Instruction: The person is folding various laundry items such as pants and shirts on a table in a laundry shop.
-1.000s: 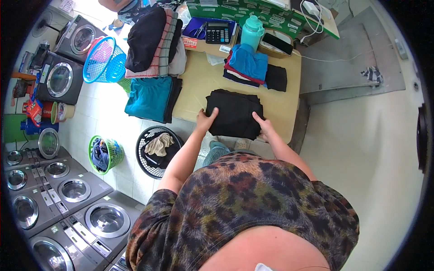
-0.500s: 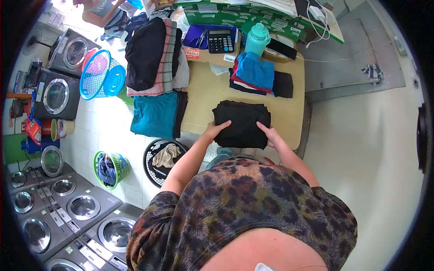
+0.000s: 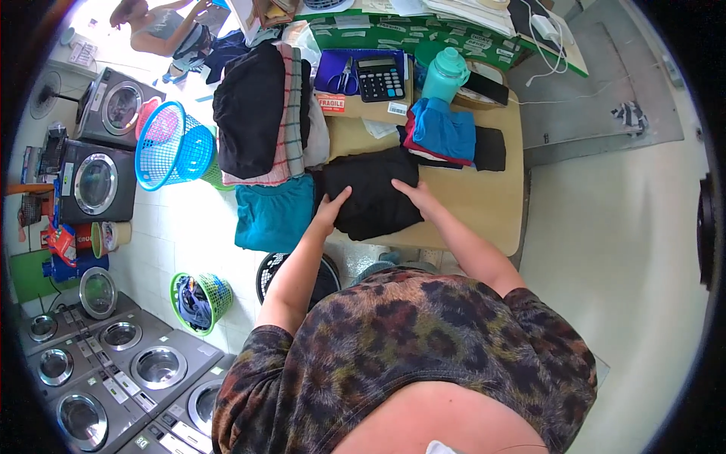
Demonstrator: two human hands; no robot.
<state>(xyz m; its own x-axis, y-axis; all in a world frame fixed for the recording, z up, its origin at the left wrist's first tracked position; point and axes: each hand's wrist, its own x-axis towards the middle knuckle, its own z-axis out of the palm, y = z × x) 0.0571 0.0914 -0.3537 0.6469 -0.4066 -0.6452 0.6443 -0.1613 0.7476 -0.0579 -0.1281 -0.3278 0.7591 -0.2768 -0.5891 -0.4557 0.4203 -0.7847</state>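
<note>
A folded black garment (image 3: 373, 193) lies between my hands at the front of the yellow table (image 3: 473, 216). My left hand (image 3: 331, 209) grips its left edge, thumb on top and fingers beneath. On the upper right edge my right hand (image 3: 414, 195) holds it the same way. Just left of it, touching or nearly so, is a folded teal garment (image 3: 274, 212). Behind that rises a tall stack with a black cloth (image 3: 246, 110) and a red-and-white checked cloth (image 3: 291, 113). A smaller pile topped by a blue garment (image 3: 446, 130) sits behind my right hand.
A calculator (image 3: 381, 79) and scissors (image 3: 344, 78) rest in a box at the back, beside a mint bottle (image 3: 446, 74) and a phone (image 3: 485, 88). Baskets stand left: blue (image 3: 175, 147), green (image 3: 219, 299), black (image 3: 327, 284). Washing machines (image 3: 159, 367) line the left; another person (image 3: 155, 34) is far off.
My hands have carried the black garment leftward, up against the teal one. The whole view has shifted slightly, and the person at the far left shows more.
</note>
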